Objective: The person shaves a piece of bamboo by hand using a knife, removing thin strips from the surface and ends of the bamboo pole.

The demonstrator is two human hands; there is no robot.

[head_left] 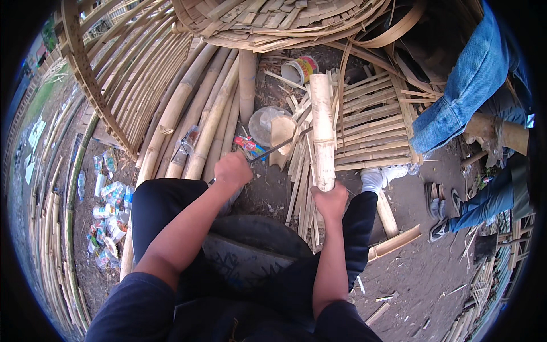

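Observation:
My left hand is closed around the near end of a long, narrow dark blade. Whether it is a knife or a saw, I cannot tell. The blade slants up to the right, its far part reaching the side of a pale bamboo pole section near its joint. My right hand grips the lower end of that section, which points away from me. Behind and beneath the bamboo lie loose split bamboo strips. A pale, curved bamboo offcut lies by the blade.
Bamboo poles lie at the left, beside a slatted bamboo frame. A woven basket is ahead. To the right stand a slatted panel and a person in jeans. Plastic litter lies at left; a tub sits ahead.

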